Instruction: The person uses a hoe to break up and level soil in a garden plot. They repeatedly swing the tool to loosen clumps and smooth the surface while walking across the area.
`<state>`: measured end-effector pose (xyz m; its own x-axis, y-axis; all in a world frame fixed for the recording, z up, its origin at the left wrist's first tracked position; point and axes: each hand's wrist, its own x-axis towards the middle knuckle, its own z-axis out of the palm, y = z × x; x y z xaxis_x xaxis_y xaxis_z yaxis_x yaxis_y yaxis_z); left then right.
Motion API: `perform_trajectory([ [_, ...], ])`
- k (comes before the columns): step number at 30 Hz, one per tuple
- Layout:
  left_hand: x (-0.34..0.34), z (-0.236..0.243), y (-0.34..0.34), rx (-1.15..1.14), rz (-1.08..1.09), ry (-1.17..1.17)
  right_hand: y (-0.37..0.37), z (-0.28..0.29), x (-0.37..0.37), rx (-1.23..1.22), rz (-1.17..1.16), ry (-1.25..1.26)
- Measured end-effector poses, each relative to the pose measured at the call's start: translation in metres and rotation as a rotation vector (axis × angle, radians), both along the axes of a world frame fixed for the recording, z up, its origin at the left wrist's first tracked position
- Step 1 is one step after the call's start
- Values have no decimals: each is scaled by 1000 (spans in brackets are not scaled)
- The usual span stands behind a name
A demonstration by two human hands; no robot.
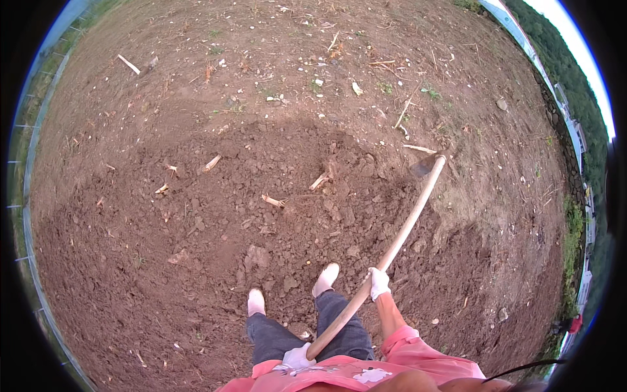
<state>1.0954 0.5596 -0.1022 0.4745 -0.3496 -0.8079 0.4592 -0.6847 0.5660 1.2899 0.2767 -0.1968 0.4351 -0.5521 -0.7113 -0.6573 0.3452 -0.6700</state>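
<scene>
Near the feet, left hand (298, 357) wraps the hoe (392, 245) butt, right hand (378, 283) is closed mid-handle. Blade (423, 166) sits far right at the edge of the dug soil (261, 196). Best keep strokes shallow, pull toward feet, clear of shoes (324, 279).

White gloves on both hands (379, 283), pink top, dark trousers, white shoes.

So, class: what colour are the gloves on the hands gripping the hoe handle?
White, on both the left hand and right hand; head view.
</scene>
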Motion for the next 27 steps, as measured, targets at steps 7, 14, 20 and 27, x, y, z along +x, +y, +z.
perform_trajectory([
  [7,78,-4,-22,-144,2,-344,-4,159,92,-100,51,-369],
  [14,200,31,-131,-315,77,-459,-89,235,233,-449,184,-547],
  [20,208,14,-158,-143,206,-312,-127,112,284,-299,202,-313],
  [27,50,-30,-72,89,247,-9,0,-67,105,-94,321,173],
])
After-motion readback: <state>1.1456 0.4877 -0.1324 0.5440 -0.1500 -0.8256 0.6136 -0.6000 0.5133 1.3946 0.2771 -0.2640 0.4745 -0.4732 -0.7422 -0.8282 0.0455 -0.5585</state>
